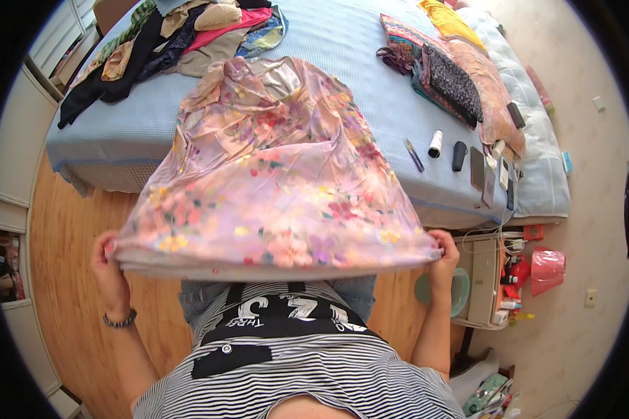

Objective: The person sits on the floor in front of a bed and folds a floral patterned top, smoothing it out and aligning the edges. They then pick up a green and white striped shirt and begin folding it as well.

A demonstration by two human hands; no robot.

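A pink and lilac floral top [272, 188] stretches from the bed toward me, its neckline end lying on the blue bedspread [328, 42]. My left hand [109, 253] pinches one corner of its hem, with a dark beaded bracelet on that wrist. At the opposite corner my right hand [443, 251] grips the hem too. Between both hands the hem is pulled wide in front of my striped shirt, off the bed's near edge. Some creases run across the upper part of the top.
A heap of mixed clothes [182, 42] lies at the bed's far left. Folded dark patterned clothes [451, 84] rest at right, near a white bottle [435, 144], pen-like item [414, 155] and phones [477, 167]. A bedside cabinet [479, 276] and green basin [460, 292] stand right.
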